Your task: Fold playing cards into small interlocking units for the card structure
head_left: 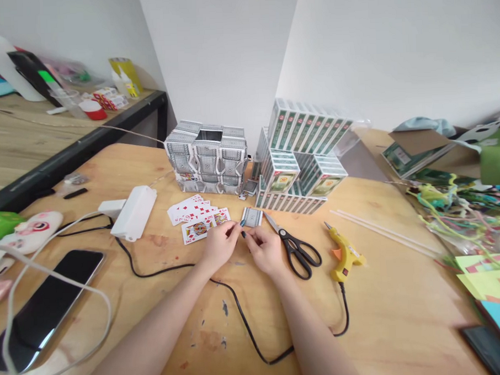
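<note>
Both of my hands meet over the middle of the table, fingertips almost touching. The fingers of my left hand (222, 244) are pinched together just right of the fanned playing cards (199, 228); anything between them is too small to make out. My right hand (264, 250) is pinched the same way, its fingertips below a small patterned card piece (252, 216). Black-handled scissors (296, 245) lie right of my right hand, and a yellow glue gun (344, 255) lies farther right. Behind the cards stands a box-shaped structure of folded cards (209, 159).
Stacked card boxes (301, 174) stand at the back. At left are a white power strip (135, 213), a phone (51, 301) and looping cables. Two glue sticks (384, 231) lie at right, near colored yarn (462, 217) and papers. A black cord crosses beneath my forearms.
</note>
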Action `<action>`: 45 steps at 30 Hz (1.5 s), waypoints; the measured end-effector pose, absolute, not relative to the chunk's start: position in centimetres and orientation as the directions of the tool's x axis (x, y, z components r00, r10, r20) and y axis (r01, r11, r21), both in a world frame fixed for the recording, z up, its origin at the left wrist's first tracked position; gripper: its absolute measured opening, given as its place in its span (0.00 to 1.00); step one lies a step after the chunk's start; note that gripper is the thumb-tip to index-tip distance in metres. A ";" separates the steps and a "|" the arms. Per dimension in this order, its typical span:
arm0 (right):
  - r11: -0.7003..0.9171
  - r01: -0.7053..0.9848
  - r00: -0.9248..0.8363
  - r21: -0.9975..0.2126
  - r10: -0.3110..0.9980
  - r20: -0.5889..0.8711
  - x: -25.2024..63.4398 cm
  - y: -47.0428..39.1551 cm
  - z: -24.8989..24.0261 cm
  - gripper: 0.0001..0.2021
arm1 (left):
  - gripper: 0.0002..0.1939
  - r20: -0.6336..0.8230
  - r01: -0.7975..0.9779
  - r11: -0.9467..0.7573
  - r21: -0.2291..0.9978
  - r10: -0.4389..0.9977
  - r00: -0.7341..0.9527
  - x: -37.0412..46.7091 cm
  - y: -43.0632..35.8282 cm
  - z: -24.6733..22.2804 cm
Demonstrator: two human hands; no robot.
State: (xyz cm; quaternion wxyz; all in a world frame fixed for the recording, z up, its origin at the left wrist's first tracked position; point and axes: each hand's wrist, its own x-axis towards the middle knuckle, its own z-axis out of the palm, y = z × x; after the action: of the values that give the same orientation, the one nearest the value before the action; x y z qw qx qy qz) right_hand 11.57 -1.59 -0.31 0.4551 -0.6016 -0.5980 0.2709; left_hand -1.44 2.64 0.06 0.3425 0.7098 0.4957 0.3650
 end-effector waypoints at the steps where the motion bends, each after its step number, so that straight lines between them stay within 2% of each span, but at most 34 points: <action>1: 0.139 0.473 0.130 -0.870 0.966 0.224 11.5 -1.6 -0.2 0.10 | 0.16 0.181 0.451 -0.277 0.848 0.953 0.244 -1.4 2.6 0.0; 6: 0.161 0.440 0.116 -0.884 0.965 0.233 11.4 -1.8 0.5 0.11 | 0.16 0.145 0.360 -0.223 0.906 0.962 0.231 -1.3 2.5 0.0; 11: 0.168 0.327 0.080 -0.930 0.976 0.205 11.1 -2.1 0.5 0.11 | 0.16 -0.020 0.035 0.016 0.999 0.993 0.118 -1.3 3.1 0.3; 13: 0.123 0.221 0.060 -0.967 0.988 0.140 11.0 -2.0 0.4 0.12 | 0.17 -0.067 -0.125 0.083 0.989 0.989 0.128 -1.4 3.4 0.5; 16: -0.003 -0.042 0.008 -0.999 1.000 -0.003 10.9 -1.6 0.4 0.16 | 0.17 -0.154 -0.319 0.233 0.919 0.955 0.253 -1.3 3.5 0.7; 18: -0.040 -0.193 -0.029 -0.980 0.999 -0.035 10.9 -1.3 0.5 0.15 | 0.17 -0.174 -0.387 0.293 0.874 0.933 0.314 -1.2 3.5 0.9; 21: -0.058 -0.296 -0.064 -0.954 0.997 -0.041 11.0 -1.1 0.7 0.13 | 0.18 -0.178 -0.443 0.323 0.837 0.924 0.338 -1.0 3.4 1.0; 24: -0.107 -0.322 -0.101 -0.941 0.992 -0.078 10.9 -1.1 0.8 0.13 | 0.18 -0.176 -0.427 0.316 0.847 0.925 0.336 -1.0 3.4 1.0; 31: -0.216 -0.431 -0.176 -0.876 0.972 -0.153 10.6 -1.2 0.8 0.12 | 0.16 -0.166 -0.248 0.266 0.932 0.919 0.358 -0.9 3.0 0.5; 41: -0.239 -0.478 -0.109 -0.845 0.971 -0.213 10.6 -1.2 0.7 0.08 | 0.18 -0.002 0.038 -0.010 0.999 0.949 0.315 -1.1 2.9 0.9; 45: -0.230 -0.464 -0.069 -0.855 0.972 -0.224 10.5 -1.2 0.8 0.06 | 0.18 -0.010 0.025 0.003 1.000 0.949 0.315 -1.0 2.9 0.7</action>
State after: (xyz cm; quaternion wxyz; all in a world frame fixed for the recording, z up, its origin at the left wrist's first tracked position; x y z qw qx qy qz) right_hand 10.49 -1.18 0.79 0.5405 -0.4166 -0.3049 0.6644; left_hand -1.02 2.93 0.67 0.5691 0.5778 0.4212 0.4061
